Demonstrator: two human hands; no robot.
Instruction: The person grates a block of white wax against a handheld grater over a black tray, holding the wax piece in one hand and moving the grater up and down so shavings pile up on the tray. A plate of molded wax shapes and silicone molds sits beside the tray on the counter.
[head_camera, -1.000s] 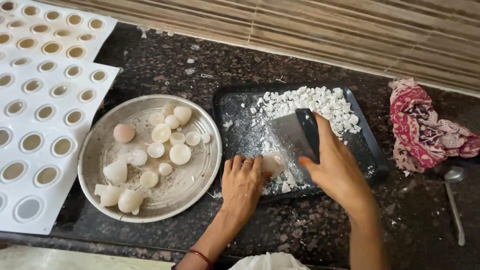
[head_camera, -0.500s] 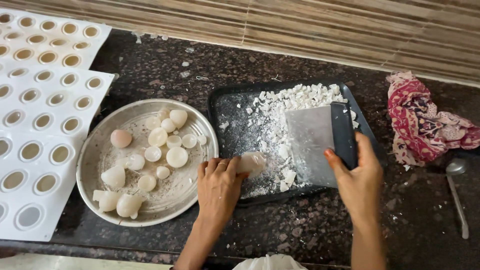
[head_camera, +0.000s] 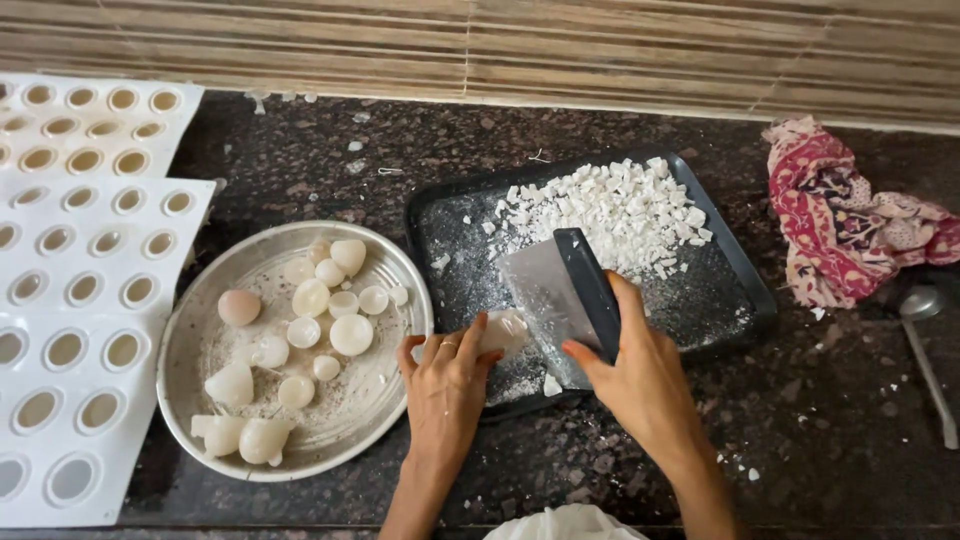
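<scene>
- A pale waxy lump (head_camera: 503, 330) lies at the near left edge of the black tray (head_camera: 735, 285), pinned under the fingers (head_camera: 478, 335) of the left hand (head_camera: 445, 390), which press on it rather than wrap it.
- The right hand (head_camera: 630, 375) grips the dark handle of a flat metal scraper (head_camera: 548, 300); its blade stands on the tray just beside the lump, tilted.
- One heap of white chopped bits (head_camera: 615, 205) fills the tray's far half; a few crumbs lie near the blade.
- Left of the tray, touching its corner, sits one round metal plate (head_camera: 190, 400) with roughly fifteen pale rounded pieces (head_camera: 350, 335), one of them pinkish (head_camera: 239, 306).
- Two white mould sheets (head_camera: 60, 300) with round cups overlap at the far left, running off the picture's edge.
- One crumpled red patterned cloth (head_camera: 850, 225) and one spoon (head_camera: 925, 330) lie at the right.
- All rests on a dark speckled stone counter (head_camera: 830, 420), backed by a striped tan wall (head_camera: 600, 50).
- Open counter shows right of the tray and along the back; the near edge is close under the wrists.
</scene>
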